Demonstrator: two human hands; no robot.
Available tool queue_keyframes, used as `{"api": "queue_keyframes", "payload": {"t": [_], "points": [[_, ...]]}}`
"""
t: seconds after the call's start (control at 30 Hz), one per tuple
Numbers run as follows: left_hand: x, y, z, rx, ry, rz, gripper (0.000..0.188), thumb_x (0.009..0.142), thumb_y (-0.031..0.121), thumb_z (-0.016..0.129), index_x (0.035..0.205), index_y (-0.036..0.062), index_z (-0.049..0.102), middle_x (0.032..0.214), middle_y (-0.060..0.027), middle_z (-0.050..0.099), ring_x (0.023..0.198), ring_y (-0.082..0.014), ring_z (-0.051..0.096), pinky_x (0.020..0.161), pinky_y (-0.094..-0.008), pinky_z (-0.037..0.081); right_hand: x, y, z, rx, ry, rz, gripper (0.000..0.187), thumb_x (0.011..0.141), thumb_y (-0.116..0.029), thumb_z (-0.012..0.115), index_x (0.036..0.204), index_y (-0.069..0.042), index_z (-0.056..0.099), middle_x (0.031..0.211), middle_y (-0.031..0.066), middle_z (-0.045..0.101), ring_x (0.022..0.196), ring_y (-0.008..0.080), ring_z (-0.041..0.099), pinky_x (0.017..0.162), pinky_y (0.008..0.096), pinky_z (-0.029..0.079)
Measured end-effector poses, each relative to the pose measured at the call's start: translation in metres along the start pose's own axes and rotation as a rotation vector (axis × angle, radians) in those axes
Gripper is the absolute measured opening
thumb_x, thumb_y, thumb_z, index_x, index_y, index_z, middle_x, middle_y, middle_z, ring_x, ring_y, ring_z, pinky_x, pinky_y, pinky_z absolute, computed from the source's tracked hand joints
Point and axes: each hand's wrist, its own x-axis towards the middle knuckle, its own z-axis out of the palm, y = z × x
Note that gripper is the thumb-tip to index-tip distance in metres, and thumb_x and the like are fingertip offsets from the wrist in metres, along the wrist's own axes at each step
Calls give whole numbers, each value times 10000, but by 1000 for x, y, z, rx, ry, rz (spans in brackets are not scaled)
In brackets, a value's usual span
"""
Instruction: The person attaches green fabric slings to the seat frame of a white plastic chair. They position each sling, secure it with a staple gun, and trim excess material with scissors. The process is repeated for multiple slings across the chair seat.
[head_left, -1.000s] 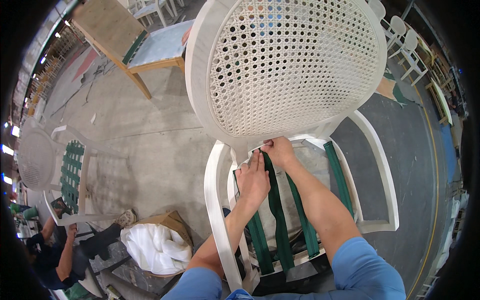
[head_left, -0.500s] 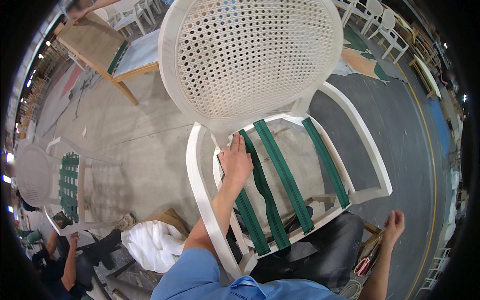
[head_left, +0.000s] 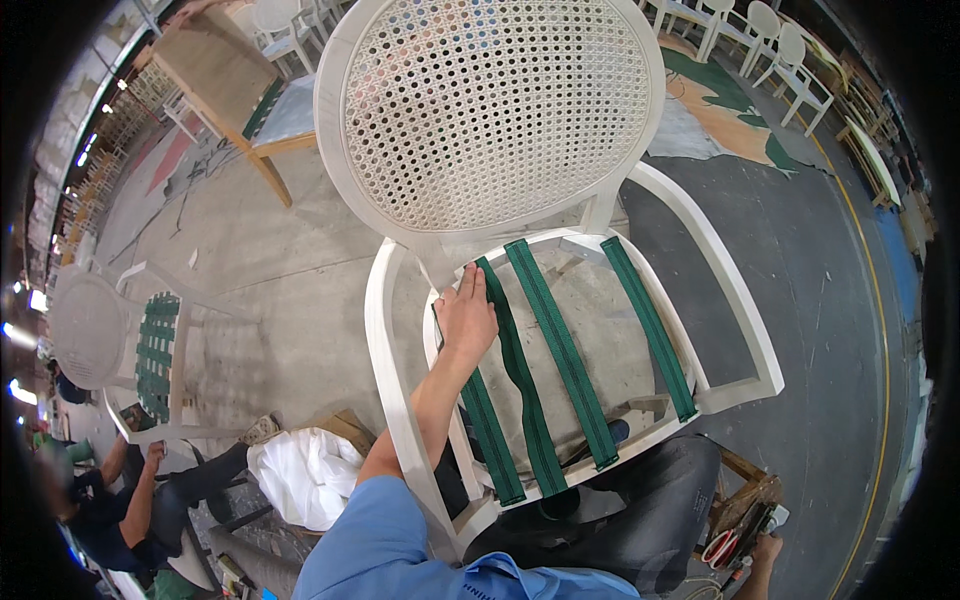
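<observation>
A white armchair frame [head_left: 372, 310] with a perforated oval backrest [head_left: 500, 130] stands before me. Several green webbing straps run front to back across its open seat. My left hand [head_left: 468, 315] reaches over the chair's left arm, and its outstretched fingers press the far end of a slack, wavy strap [head_left: 518, 375] against the rear seat rail. Beside it, another strap [head_left: 565, 355] lies straight. My right hand [head_left: 766, 552] is low at the right, its fingers curled beside a dark tool with a silver end [head_left: 775, 518]; whether they grip it is hard to see.
Red-handled scissors [head_left: 718, 548] lie on a wooden stool [head_left: 745, 475] at my right. White cloth [head_left: 308, 475] is bundled at the left. Beyond it a co-worker [head_left: 120, 500] sits by another webbed chair [head_left: 155, 360]. A wooden chair [head_left: 225, 85] stands behind.
My right hand has gone down and inward to the tool beside the stool. My left hand stays on the strap's far end. The view has shifted slightly.
</observation>
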Motion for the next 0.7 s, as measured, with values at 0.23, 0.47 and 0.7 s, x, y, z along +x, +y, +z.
{"api": "queue_keyframes", "payload": {"t": [0.23, 0.47, 0.7], "points": [[-9, -13, -2, 1, -34, -20, 718, 886, 246, 671, 1546, 67, 454, 1640, -50, 402, 1129, -316, 561, 972, -479, 411, 25, -4, 4, -299, 115, -81, 339, 775, 9, 615, 1109, 61, 636, 788, 108, 637, 666, 241, 616, 584, 382, 484], [11, 22, -8, -94, -21, 71, 719, 885, 272, 685, 1538, 72, 461, 1649, -62, 391, 1212, -360, 556, 984, -510, 428, -23, 18, -58, 172, 82, -102, 376, 787, -13, 599, 1157, 50, 625, 860, 110, 650, 707, 240, 624, 598, 375, 489], [7, 16, 2, -213, -9, 10, 715, 852, 248, 696, 1515, 70, 497, 1618, -90, 440, 1272, -352, 566, 1059, -531, 392, -87, -52, -136, 537, -163, -295, 331, 783, -39, 613, 1113, -41, 641, 857, 33, 613, 706, 195, 596, 594, 350, 501]]}}
